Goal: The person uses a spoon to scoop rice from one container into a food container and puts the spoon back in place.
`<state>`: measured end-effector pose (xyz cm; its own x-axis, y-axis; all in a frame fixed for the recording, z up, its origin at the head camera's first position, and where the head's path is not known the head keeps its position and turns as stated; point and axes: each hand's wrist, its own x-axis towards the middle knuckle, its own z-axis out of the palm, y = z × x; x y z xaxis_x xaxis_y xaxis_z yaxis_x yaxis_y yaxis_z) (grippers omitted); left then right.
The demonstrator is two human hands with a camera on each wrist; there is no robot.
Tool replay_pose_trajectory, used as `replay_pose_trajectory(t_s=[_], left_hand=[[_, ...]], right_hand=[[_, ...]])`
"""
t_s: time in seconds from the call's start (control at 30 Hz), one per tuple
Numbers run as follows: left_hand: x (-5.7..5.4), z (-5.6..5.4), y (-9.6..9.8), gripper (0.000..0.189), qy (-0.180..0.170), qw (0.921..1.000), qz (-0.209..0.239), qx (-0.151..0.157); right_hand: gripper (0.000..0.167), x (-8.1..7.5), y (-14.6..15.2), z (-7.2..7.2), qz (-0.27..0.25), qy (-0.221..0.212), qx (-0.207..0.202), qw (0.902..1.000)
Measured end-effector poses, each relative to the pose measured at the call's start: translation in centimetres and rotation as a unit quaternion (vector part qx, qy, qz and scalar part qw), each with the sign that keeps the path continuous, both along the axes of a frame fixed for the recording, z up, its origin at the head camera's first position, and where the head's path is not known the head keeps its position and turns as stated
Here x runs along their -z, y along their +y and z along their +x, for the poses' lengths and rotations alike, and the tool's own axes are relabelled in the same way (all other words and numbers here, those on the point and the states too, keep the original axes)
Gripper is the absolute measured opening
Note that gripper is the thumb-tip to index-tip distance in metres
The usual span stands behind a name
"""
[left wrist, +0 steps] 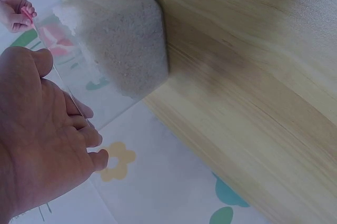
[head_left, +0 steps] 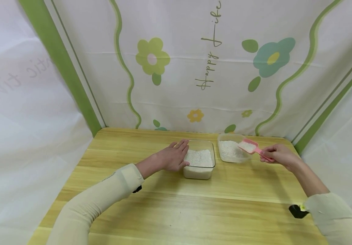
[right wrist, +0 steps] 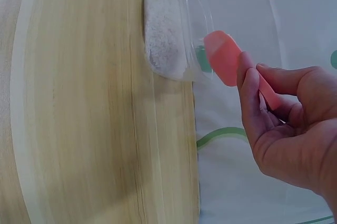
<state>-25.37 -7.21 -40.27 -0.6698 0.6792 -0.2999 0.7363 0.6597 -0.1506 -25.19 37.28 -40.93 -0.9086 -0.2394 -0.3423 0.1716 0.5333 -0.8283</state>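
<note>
In the head view, a glass box (head_left: 198, 173) of white powder (head_left: 198, 158) is set near the far edge of the worktop (head_left: 194, 211), right of that edge's middle. The left hand (head_left: 176, 158) is laid at the box's left rim, its fingers extended and slightly apart. A clear plastic tub (head_left: 225, 159), also partly filled with white powder, is placed just beside the box, closer to the far right corner. A pink scoop (head_left: 257, 149) is gripped by the handle in the right hand (head_left: 280, 156); its blade, loaded with powder, is held over the tub's right side. Behind the far edge, a white cloth (head_left: 179, 92) printed with flowers is hung.

In the left wrist view, the left palm is shown beside the box's rim, with the fingers lightly bent; whether every fingertip is pressed to the glass cannot be told. The scoop is seen through the clear wall.

In the right wrist view, the scoop's handle is clamped between thumb and fingers, and the tub is seen by the worktop's far edge.
</note>
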Motion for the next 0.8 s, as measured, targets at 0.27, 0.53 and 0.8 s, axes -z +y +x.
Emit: replay_pose_trajectory(t_s=[0.27,0.53,0.8], left_hand=[[0.1,0.0,0.1,0.074,-0.001,1.0000,0.003,0.000],[0.2,0.0,0.2,0.074,0.001,1.0000,0.007,0.002],[0.1,0.0,0.0,0.075,-0.002,1.0000,0.008,0.002]], right_hand=[[0.046,-0.5,0.1,0.3,0.025,0.017,-0.020,0.9993],[0.045,-0.9,0.2,0.7,0.050,0.025,-0.022,0.9982],[0.044,-1.4,0.1,0.8,0.071,0.033,-0.021,0.9967]])
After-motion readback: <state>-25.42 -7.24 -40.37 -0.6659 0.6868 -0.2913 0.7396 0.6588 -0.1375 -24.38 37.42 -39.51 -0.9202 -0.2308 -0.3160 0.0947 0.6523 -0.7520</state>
